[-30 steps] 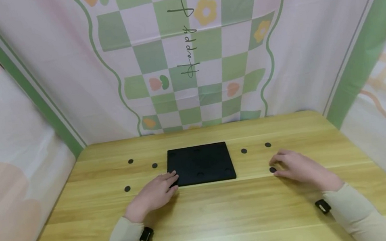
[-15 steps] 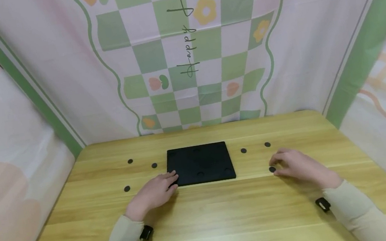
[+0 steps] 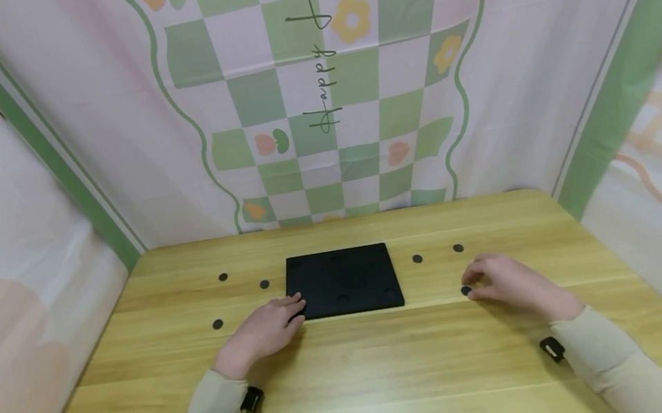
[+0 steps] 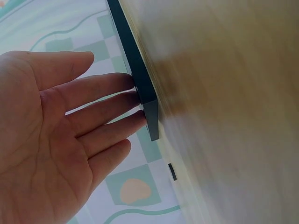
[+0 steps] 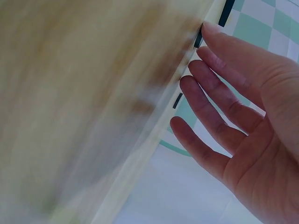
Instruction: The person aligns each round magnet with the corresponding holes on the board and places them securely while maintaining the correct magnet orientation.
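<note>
A flat black rectangular board [image 3: 343, 278] lies on the wooden table, with several shallow round marks on its top. My left hand [image 3: 266, 330] rests its fingertips on the board's near left corner; the left wrist view shows those fingers [image 4: 107, 112] extended, with the thumb apart. To the right of the board, my right hand [image 3: 511, 284] has thumb and index finger at opposite edges of a small black disc [image 3: 466, 291], which is on the table. In the right wrist view the disc [image 5: 198, 38] sits between thumb tip and index fingertip, the other fingers spread loosely.
More black discs lie about: one [image 3: 417, 258] and another [image 3: 458, 247] right of the board, and three to its left, including one [image 3: 217, 324] nearest the front. A patterned curtain [image 3: 323, 96] hangs behind the wooden table [image 3: 353, 378], with cloth at both sides.
</note>
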A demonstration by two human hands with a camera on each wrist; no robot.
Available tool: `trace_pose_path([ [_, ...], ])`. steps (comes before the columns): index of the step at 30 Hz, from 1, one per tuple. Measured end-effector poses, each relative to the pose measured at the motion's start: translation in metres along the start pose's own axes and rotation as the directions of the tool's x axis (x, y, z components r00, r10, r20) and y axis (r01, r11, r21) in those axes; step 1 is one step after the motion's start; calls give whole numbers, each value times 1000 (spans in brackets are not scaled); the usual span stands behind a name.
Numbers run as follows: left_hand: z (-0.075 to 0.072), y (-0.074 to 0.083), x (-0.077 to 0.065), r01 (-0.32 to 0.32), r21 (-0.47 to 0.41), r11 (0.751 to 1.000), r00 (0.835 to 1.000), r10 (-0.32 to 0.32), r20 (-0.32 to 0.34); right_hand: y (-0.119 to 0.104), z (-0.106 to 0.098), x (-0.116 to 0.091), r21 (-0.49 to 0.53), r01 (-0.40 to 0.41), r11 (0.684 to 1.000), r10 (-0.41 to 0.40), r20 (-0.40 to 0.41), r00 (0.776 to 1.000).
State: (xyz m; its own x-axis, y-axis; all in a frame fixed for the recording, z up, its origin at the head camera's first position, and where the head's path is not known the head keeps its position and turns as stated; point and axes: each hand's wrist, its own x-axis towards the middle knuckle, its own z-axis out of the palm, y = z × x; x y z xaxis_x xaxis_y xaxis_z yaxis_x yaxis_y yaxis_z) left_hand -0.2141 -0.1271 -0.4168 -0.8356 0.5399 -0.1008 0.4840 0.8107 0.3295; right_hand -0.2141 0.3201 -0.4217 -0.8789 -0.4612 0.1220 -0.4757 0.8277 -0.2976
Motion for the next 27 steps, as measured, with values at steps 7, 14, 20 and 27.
trace_pose_path([
  [7, 1, -1, 1, 5, 3, 1000, 1000, -5, 0, 2, 2, 4, 13, 17, 1000, -17, -1, 1000],
  [14, 1, 0, 0, 3, 7, 1000, 1000, -3, -4, 3, 3, 6, 13, 19, 1000, -19, 1, 1000],
  [20, -1, 1, -1, 1, -2, 1000, 1000, -1, -2, 3, 2, 9, -25, 30, 999, -29, 15, 999],
  [27, -1, 2, -1, 5, -6, 1000, 1000, -5, -6, 8, 0, 14, -10, 19, 1000, -19, 39, 999],
])
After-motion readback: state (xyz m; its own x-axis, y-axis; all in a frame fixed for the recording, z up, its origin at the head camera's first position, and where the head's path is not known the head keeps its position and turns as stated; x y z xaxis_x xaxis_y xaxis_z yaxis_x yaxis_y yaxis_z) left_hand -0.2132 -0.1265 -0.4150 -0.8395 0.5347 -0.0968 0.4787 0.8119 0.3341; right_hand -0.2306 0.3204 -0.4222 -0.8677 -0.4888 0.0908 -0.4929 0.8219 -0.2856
